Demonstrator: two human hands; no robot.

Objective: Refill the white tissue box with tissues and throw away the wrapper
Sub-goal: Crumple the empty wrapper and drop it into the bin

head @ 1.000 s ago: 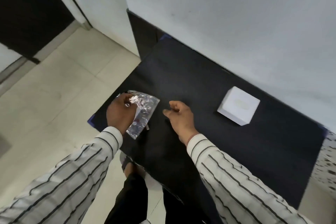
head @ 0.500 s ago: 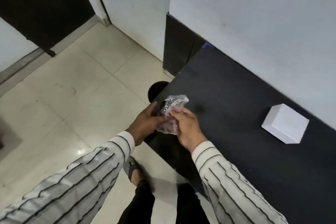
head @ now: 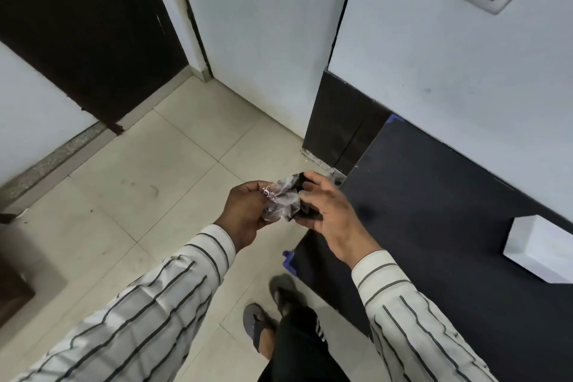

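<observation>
Crumpled wrapper (head: 283,200) pinched between both hands, just off the surface's (head: 434,195) left edge, above the tiled floor (head: 139,195).
Left hand (head: 245,214) and right hand (head: 331,211) both closed on it; white tissue box (head: 539,248) on the surface, well apart to the right.

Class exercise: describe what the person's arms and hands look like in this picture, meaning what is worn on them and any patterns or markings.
Both arms wear long, loose off-white sleeves with thin dark stripes running lengthwise, ending in buttoned-looking cuffs at the wrists. The left hand and right hand are bare: no gloves, and no rings or watch that can be seen.
</observation>
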